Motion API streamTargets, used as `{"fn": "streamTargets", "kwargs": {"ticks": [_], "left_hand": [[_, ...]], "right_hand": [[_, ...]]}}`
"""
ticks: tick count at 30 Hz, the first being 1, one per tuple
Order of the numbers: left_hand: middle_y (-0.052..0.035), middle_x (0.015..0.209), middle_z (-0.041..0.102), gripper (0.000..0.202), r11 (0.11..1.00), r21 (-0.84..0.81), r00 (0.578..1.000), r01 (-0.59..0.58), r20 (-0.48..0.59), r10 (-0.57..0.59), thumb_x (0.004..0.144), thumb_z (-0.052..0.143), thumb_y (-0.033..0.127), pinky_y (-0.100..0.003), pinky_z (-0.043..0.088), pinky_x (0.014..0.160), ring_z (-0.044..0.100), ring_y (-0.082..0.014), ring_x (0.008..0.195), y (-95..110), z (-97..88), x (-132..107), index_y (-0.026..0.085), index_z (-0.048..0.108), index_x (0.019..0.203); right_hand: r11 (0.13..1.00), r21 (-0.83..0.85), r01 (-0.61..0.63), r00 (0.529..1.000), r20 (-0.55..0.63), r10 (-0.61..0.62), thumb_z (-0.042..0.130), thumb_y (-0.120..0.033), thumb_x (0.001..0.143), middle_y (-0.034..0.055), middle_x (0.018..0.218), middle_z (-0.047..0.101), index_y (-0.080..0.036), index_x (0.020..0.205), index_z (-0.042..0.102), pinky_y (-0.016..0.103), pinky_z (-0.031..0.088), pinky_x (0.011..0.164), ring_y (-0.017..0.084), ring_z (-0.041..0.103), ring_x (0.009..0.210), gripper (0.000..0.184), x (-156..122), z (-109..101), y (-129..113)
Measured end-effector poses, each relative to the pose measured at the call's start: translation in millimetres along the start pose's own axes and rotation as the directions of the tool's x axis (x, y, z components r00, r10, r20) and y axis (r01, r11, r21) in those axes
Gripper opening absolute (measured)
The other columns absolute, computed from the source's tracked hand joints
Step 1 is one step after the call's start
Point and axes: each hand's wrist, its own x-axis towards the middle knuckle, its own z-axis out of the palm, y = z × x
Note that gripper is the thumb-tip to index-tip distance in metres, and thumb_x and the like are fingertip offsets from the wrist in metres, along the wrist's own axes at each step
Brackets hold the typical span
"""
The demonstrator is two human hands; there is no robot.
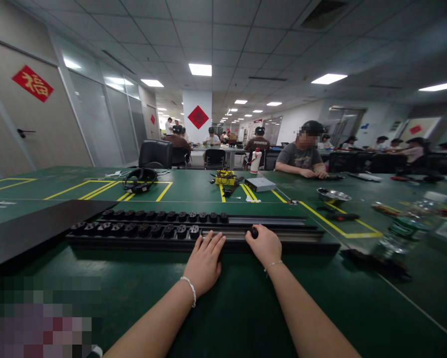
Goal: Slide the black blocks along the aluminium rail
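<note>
"Black track (144, 242), where does it lie?"

"At twelve o'clock, straight ahead, with a row of round black pieces (118, 229) set in it toward eleven."

"And what is over it?"

"The left hand (204, 262) at the near edge, fingers slightly apart. At its three o'clock, the right hand (267, 246), fingers clamped on a small black piece (253, 232)."
</note>
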Motion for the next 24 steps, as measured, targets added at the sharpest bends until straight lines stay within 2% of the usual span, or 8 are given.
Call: {"fn": "streamTargets", "kwargs": {"ticks": [5,9,13,18,24], "left_hand": [[0.0009,0.139,0.037,0.060,0.998,-0.043,0.999,0.046,-0.021,-0.047,0.076,0.047,0.026,-0.043,0.014,0.109,0.025,-0.0198,0.130,4.6,-1.2,2.8,0.027,0.029,0.134],[-0.0026,0.135,0.042,0.058,0.993,-0.032,0.992,0.118,-0.038,-0.119,0.076,0.048,0.029,-0.049,0.015,0.107,0.030,-0.0237,0.125,15.8,-1.7,7.9,0.027,0.033,0.132],[-0.0053,0.137,0.039,0.058,0.992,0.001,0.991,0.129,-0.031,-0.129,0.077,0.046,0.032,-0.055,0.010,0.106,0.027,-0.0276,0.127,24.4,3.2,11.7,0.025,0.032,0.133],[-0.0091,0.140,0.034,0.059,0.991,0.033,0.992,0.129,-0.010,-0.129,0.079,0.043,0.037,-0.056,0.008,0.106,0.019,-0.0326,0.131,33.1,11.1,18.7,0.019,0.033,0.134],[-0.0095,0.141,0.033,0.058,0.989,0.029,0.989,0.145,0.031,-0.146,0.079,0.042,0.039,-0.063,0.008,0.101,0.020,-0.0355,0.130,53.8,14.4,34.9,0.022,0.034,0.133]], "right_hand": [[1.000,-0.008,0.007,1.000,-0.009,-0.007,0.047,-0.035,0.075,0.0040,0.087,0.066,-0.020,0.085,0.064,0.026,0.039,0.072,0.018,0.059,0.083,0.025,0.1,0.8,-0.6],[1.000,-0.021,0.014,1.000,-0.021,-0.015,0.047,-0.034,0.075,0.0046,0.087,0.066,-0.020,0.086,0.064,0.026,0.039,0.072,0.018,0.059,0.080,0.025,-0.2,1.1,-1.4],[0.999,-0.029,0.022,0.999,-0.047,-0.024,0.046,-0.033,0.076,0.0056,0.088,0.066,-0.018,0.088,0.064,0.027,0.039,0.074,0.018,0.059,0.081,0.026,-1.1,2.4,-1.3],[1.000,-0.019,0.014,0.999,-0.045,-0.015,0.046,-0.033,0.076,0.0046,0.089,0.066,-0.019,0.090,0.063,0.027,0.039,0.072,0.018,0.060,0.081,0.027,-1.8,2.4,-1.4],[1.000,-0.010,-0.006,1.000,-0.025,0.005,0.046,-0.033,0.076,0.0056,0.092,0.066,-0.018,0.090,0.063,0.027,0.040,0.074,0.018,0.059,0.087,0.026,-3.0,2.8,-3.5]]}}
